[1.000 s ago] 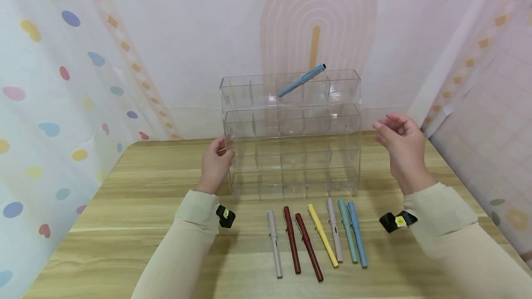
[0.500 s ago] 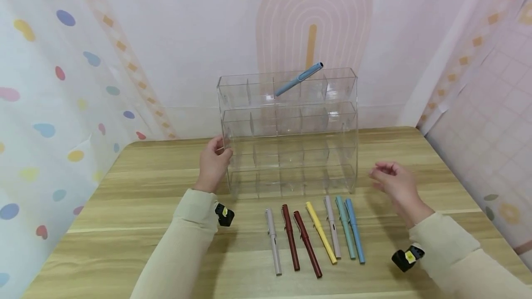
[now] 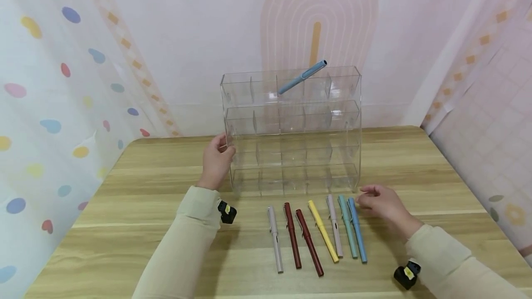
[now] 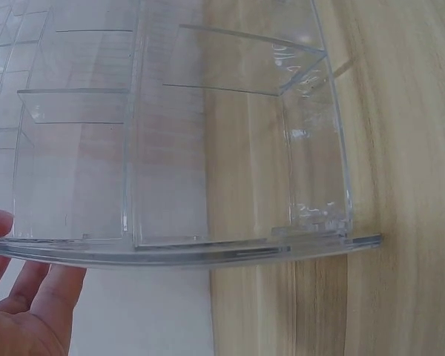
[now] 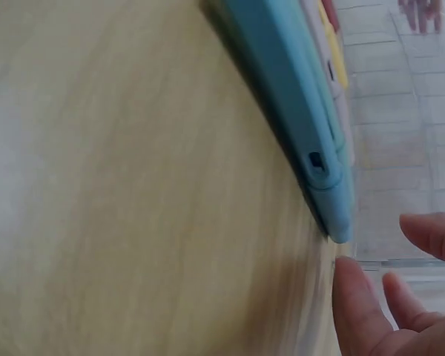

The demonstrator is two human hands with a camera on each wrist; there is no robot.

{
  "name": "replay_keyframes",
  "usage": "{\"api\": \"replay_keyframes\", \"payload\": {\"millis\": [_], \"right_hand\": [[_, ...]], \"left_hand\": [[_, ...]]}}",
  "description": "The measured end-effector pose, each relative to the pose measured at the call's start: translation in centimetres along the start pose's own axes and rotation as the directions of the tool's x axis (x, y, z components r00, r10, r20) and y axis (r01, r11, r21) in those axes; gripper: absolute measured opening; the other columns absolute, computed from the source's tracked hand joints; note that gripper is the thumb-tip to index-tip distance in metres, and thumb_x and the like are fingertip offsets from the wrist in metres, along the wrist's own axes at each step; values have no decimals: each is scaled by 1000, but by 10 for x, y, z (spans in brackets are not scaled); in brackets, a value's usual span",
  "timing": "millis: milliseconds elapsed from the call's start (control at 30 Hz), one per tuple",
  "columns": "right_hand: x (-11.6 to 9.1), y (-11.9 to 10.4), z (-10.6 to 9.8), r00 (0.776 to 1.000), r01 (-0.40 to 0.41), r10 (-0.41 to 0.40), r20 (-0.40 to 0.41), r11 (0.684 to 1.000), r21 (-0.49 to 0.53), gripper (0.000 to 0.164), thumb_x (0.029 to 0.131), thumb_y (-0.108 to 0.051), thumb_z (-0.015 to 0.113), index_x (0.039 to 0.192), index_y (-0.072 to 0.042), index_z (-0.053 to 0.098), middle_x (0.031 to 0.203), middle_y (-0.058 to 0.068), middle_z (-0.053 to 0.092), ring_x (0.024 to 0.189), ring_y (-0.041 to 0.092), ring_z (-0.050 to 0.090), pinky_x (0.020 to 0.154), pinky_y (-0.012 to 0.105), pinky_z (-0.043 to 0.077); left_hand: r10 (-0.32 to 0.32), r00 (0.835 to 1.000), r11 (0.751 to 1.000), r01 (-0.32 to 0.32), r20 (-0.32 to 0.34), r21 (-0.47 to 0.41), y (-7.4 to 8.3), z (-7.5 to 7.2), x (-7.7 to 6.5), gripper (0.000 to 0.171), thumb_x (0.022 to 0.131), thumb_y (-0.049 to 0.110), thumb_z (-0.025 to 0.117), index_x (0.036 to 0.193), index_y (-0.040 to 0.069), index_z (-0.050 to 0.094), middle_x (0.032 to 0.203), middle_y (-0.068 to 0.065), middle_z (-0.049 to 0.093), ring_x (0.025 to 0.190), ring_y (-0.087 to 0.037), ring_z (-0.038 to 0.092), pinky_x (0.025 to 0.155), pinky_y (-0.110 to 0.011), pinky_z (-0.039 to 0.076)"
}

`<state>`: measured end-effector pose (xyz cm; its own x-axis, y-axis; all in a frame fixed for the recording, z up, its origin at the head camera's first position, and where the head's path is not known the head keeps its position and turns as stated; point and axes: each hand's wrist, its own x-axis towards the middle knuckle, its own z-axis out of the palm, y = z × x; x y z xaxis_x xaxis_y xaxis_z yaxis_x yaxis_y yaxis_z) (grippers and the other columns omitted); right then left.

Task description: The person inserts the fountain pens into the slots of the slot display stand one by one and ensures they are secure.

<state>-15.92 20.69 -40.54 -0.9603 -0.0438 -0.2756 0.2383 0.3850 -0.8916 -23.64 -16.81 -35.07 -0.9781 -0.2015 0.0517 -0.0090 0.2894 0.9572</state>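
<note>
A clear acrylic pen rack (image 3: 293, 126) with tiers of small compartments stands upright on the table. My left hand (image 3: 217, 160) grips its left side panel (image 4: 185, 254), thumb on the inner face and fingers (image 4: 55, 297) on the outer. My right hand (image 3: 384, 204) is low over the table, right beside the cap end of a blue pen (image 3: 357, 230). In the right wrist view its thumb and fingers (image 5: 356, 304) are apart with nothing between them, close to that pen's tip. A grey-blue pen (image 3: 302, 77) leans slantwise in the rack's top tier.
Left of the blue pen lie a teal pen (image 3: 348, 227), a pinkish pen (image 3: 335, 226), a yellow pen (image 3: 323, 232), two dark red pens (image 3: 293, 235) and a grey pen (image 3: 275, 239). Patterned curtains (image 3: 187, 36) hang behind the wooden table (image 3: 166, 170).
My right hand has come down and leftward from beside the rack to the blue pen's cap end. The left hand keeps its hold on the rack.
</note>
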Motion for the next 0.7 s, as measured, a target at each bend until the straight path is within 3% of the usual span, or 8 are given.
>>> {"api": "replay_keyframes", "payload": {"millis": [267,533,700], "right_hand": [[-1,-1,10,999,34,-33,13,987,-156,51,85,-7,66,127,15,49,105,21,58,84,20,57,68,31,52],[-3,-3,14,994,106,-96,47,934,-342,48,79,-8,69,120,15,56,96,15,60,85,24,53,68,31,46],[-3,-6,15,991,134,-111,80,913,-386,46,79,-6,68,118,16,57,90,13,60,74,19,54,63,31,47]], "left_hand": [[-13,1000,1000,13,7,6,3,-3,-4,47,95,3,49,141,3,44,134,-18,50,115,-25,50,86,-32,46],[-10,1000,1000,10,12,13,1,-4,-6,46,94,2,50,140,3,46,132,-17,53,114,-26,52,81,-27,47],[-4,1000,1000,4,14,14,1,-4,-6,46,94,2,50,140,3,46,132,-18,52,113,-25,52,80,-26,47]]}}
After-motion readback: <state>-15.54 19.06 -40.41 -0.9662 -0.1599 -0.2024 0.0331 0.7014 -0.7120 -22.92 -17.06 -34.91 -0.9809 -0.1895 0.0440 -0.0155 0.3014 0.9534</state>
